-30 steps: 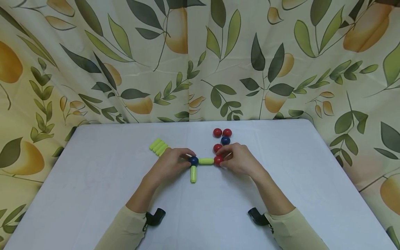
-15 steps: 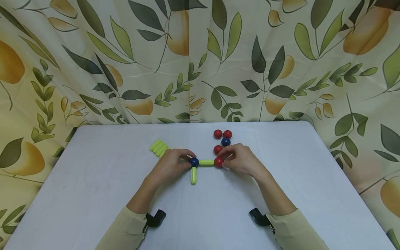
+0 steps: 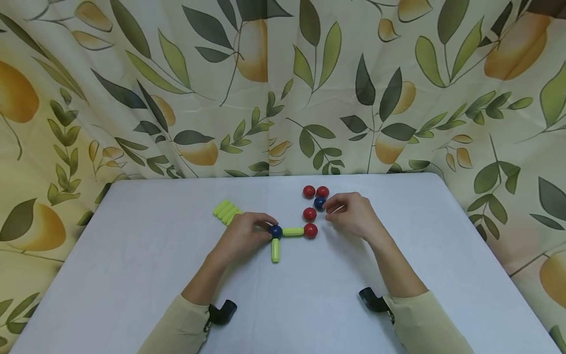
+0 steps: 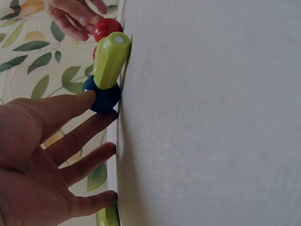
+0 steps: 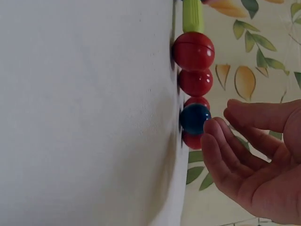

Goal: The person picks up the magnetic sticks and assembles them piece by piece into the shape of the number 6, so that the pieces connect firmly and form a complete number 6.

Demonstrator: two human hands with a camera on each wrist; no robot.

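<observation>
My left hand (image 3: 243, 235) pinches a dark blue ball (image 3: 275, 231) between thumb and forefinger; the left wrist view shows the thumb (image 4: 77, 106) on it. One green ribbed rod (image 3: 276, 250) extends from this ball towards me. Another green rod (image 3: 293, 231) runs right from it to a red ball (image 3: 311, 231). My right hand (image 3: 353, 216) holds nothing, its fingers loosely bent beside a second blue ball (image 5: 195, 118). Whether a fingertip touches that ball, I cannot tell. Behind the joined red ball lies a loose red ball (image 3: 309, 214).
Two more red balls (image 3: 309, 191) lie farther back, near the second blue ball. Several green rods (image 3: 225, 210) lie side by side behind my left hand, which partly covers them. A white cloth covers the table (image 3: 146, 275); a leaf-patterned curtain (image 3: 177, 98) hangs behind it.
My right hand has let go of the joined red ball and moved back and right, near the second blue ball. My left hand stays on its blue ball.
</observation>
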